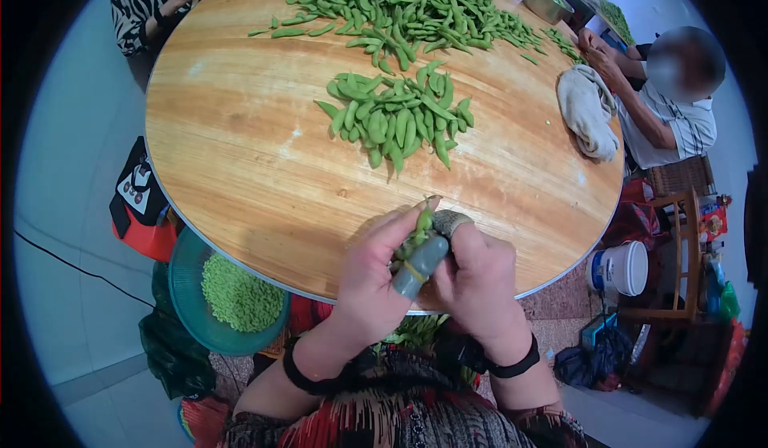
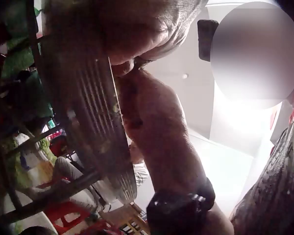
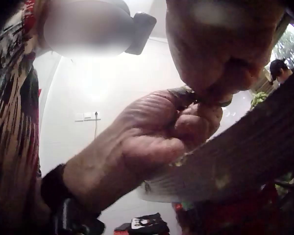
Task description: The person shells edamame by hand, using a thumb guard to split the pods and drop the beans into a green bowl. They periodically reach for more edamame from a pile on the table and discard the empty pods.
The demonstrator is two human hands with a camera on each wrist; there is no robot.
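Observation:
In the head view my left hand [image 1: 370, 272] holds a few green soybean pods [image 1: 424, 222] just above the table's near edge. A grey finger sleeve [image 1: 422, 267] with a yellow band lies across the pods. My right hand [image 1: 484, 276] meets it from the right, fingers curled in at the same pods; a dark, rough covering [image 1: 452, 222] wraps one of its digits. The wrist views show both hands together at the table edge, the pods mostly hidden by the fingers. Ahead lies a small heap of pods [image 1: 400, 116].
A larger pile of pods [image 1: 392, 4] covers the table's far side. At right lie a grey cloth [image 1: 588, 112] and a seated person's arms [image 1: 632, 88]. A green basin [image 1: 184, 308] of shelled beans [image 1: 244, 292] stands below left; a white bucket [image 1: 628, 268] is at right.

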